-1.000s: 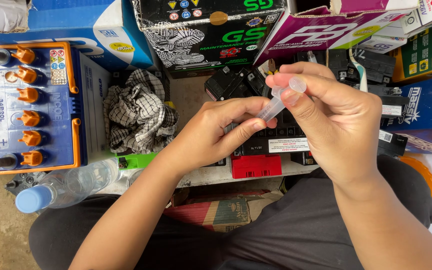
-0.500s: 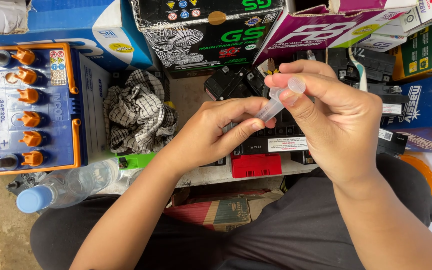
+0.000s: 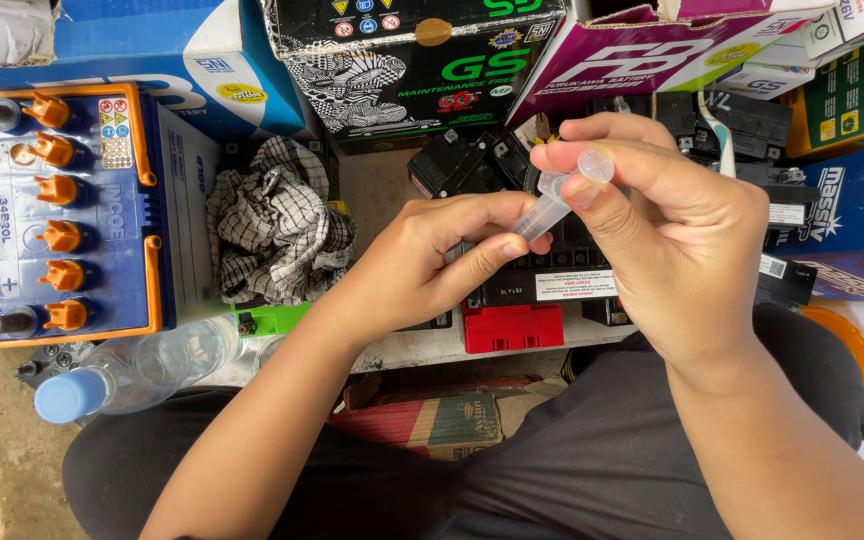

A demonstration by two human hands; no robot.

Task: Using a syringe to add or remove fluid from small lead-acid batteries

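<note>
A person seated on the ground held a small clear plastic syringe (image 3: 555,203) between both hands above a cluttered workspace. The right hand (image 3: 687,240) was closed around the upper end of the syringe, thumb and forefinger pinching near its round plunger top, while the left hand (image 3: 442,255) gripped the lower end of the barrel between thumb and curled fingers. The syringe sat tilted, its top toward the right hand, directly over a group of small black batteries (image 3: 542,270) and a red battery (image 3: 512,327) lying near the person's knees. To the left stood a large blue battery (image 3: 72,220) with a row of orange caps, with a crumpled checked cloth (image 3: 277,225) just beside it. A clear plastic bottle (image 3: 137,370) with a blue cap lay on its side in front of the blue battery, near the person's left leg. Printed cardboard boxes (image 3: 422,60) in black, purple and blue lined the far side.
</note>
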